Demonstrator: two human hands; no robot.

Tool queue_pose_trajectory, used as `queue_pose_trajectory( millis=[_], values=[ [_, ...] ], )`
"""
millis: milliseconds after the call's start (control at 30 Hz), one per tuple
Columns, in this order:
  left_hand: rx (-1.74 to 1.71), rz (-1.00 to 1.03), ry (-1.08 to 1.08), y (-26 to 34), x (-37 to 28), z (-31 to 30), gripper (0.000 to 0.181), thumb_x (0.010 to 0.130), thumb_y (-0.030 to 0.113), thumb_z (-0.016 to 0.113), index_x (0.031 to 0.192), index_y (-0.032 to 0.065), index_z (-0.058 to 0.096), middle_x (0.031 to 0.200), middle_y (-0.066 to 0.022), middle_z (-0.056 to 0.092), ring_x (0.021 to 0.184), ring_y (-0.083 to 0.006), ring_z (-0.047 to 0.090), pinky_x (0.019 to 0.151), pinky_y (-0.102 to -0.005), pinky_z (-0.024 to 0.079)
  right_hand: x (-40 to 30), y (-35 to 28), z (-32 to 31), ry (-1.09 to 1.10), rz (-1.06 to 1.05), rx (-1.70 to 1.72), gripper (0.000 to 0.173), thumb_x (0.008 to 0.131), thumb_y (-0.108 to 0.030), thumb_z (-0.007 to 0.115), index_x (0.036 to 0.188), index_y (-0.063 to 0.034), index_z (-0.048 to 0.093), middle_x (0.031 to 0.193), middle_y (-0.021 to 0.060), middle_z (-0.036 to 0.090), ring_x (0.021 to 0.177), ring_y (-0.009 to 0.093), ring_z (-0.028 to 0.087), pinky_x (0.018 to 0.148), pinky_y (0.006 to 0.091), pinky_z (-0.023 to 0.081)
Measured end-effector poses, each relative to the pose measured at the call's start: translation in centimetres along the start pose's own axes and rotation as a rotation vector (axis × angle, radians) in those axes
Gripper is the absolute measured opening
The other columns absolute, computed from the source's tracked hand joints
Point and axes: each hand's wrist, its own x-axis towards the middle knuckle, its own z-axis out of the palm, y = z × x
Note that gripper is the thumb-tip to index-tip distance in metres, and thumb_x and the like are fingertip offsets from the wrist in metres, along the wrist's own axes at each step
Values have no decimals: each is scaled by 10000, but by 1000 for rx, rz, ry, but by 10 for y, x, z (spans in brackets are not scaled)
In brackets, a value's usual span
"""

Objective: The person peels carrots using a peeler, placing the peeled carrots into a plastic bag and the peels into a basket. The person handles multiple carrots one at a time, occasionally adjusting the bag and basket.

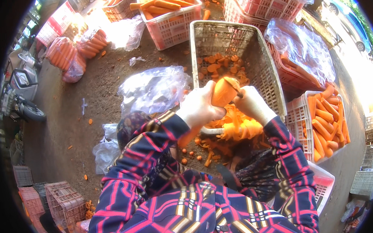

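My left hand [200, 104], in a pale knit glove, is shut around a thick carrot [222, 94]. Its broad end points up, and an orange length shows below my wrist. My right hand [252, 105], gloved as well, grips the dark handle of a slim bladed tool [233, 86]. The blade lies against the carrot's broad end; whether it is a knife or a peeler I cannot tell. Both hands are over the near end of a grimy plastic crate [222, 38]. Inside are cut carrot slices [215, 67], and long peelings [241, 128] hang over its near rim.
Crates of carrots stand at the right [327, 125] and beyond [172, 25]. Plastic film [303, 47] covers another crate. A plastic sheet [155, 88] and bagged carrots [64, 56] lie on the ground. Stacked crates [64, 199] and a motorbike [25, 93] are at the left.
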Motion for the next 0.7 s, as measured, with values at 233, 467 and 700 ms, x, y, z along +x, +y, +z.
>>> queue_pose_trajectory(
  millis=[233,467,700],
  values=[
    [-838,11,-282,-25,0,9,635,706,-10,715,1301,28,498,1084,-72,618,861,-140,630,772,-266,518,2,-20,-11,-167,176,37,104,773,-64,611,736,-37,704,732,195,653,708,364,653,700,405,528],
    [-548,165,-28,-1,-3,5,590,697,-100,712,1224,86,525,1100,-39,623,974,-175,625,831,-295,517,-2,6,6,-261,-98,105,131,630,67,616,744,3,617,613,134,583,564,269,621,516,345,504],
    [-829,269,-8,-10,-1,8,707,656,-116,773,1273,90,497,1108,-27,618,1047,-154,597,896,-310,499,-4,-38,-26,62,405,611,191,903,-177,586,813,-35,676,586,132,583,533,270,618,503,339,468]
  ],
)
